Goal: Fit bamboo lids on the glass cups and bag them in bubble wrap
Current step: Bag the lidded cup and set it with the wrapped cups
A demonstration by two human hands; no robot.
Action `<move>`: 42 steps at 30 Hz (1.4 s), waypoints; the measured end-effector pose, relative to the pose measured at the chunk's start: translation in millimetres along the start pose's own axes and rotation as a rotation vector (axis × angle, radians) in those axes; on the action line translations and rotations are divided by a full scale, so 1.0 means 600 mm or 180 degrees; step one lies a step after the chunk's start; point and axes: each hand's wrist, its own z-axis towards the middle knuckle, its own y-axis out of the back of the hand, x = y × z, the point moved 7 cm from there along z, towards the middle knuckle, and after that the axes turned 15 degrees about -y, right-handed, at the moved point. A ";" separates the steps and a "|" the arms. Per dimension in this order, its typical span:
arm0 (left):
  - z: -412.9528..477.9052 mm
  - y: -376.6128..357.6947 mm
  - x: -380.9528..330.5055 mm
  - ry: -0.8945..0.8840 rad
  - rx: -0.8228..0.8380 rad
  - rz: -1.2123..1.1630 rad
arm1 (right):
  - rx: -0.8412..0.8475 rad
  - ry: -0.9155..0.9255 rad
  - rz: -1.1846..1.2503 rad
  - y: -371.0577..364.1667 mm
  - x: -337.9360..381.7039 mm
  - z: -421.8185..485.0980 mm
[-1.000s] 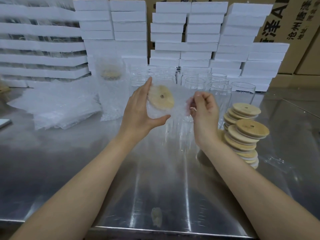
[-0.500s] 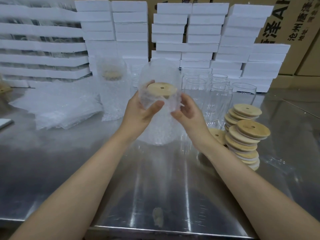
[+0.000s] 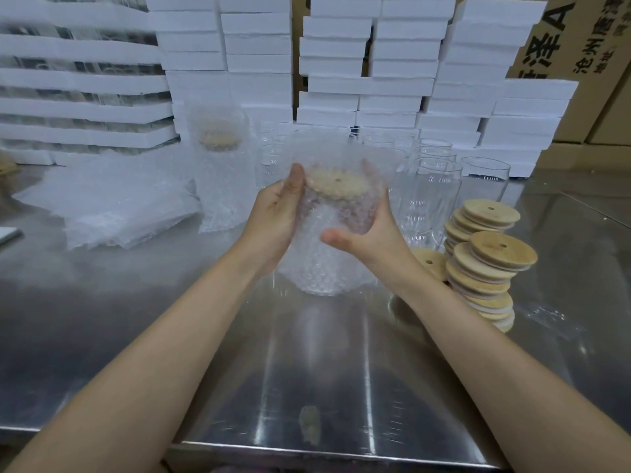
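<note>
A glass cup with a bamboo lid (image 3: 336, 186) sits inside a bubble wrap bag (image 3: 324, 261), held upright just above the steel table (image 3: 307, 387). My left hand (image 3: 276, 213) grips the bag's left side, thumb up by the lid. On the right side my right hand (image 3: 367, 230) wraps the bag, its thumb across the front. The bag's open top rises above the lid. A second bagged, lidded cup (image 3: 222, 172) stands behind to the left. Bare glass cups (image 3: 433, 186) stand behind my hands. Stacks of bamboo lids (image 3: 485, 268) lie at the right.
A heap of flat bubble wrap bags (image 3: 112, 206) lies at the left. White foam boxes (image 3: 392, 80) are stacked along the back, with cardboard cartons (image 3: 587, 46) behind at the right. The table's front edge (image 3: 324, 452) runs close to me.
The lidded cup went from tilted toward me to upright inside the bag. The bag slid up over the lid, and both hands shifted down to clasp its sides.
</note>
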 end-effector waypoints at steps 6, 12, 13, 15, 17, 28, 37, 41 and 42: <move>0.000 0.037 0.039 0.0687 -0.0221 0.0365 | -0.0525 0.0236 0.0847 0.022 0.031 -0.006; -0.068 0.001 0.107 0.2468 0.0489 -0.0728 | -0.0831 0.0382 0.1288 0.049 0.037 -0.005; -0.071 -0.009 0.105 0.2499 0.0610 -0.0979 | -0.0950 0.0424 0.1199 0.050 0.037 -0.007; -0.074 -0.022 0.093 0.2422 0.0794 -0.1222 | -0.1080 0.0450 0.1058 0.049 0.037 -0.012; -0.077 -0.022 0.085 0.2330 0.0860 -0.1377 | -0.1124 0.0433 0.0973 0.048 0.034 -0.013; -0.072 0.009 0.105 0.2124 0.0776 -0.0400 | -0.0965 0.0194 0.0788 0.037 0.020 -0.015; -0.034 -0.016 0.047 0.0481 0.1240 0.1116 | -0.0873 0.0266 0.0923 0.045 0.023 -0.010; -0.033 -0.029 0.037 0.0297 0.1382 0.0951 | -0.0764 0.0225 0.0861 0.037 0.016 -0.006; -0.032 -0.028 0.038 0.0277 0.1353 0.0989 | -0.0707 0.0192 0.0802 0.035 0.016 -0.004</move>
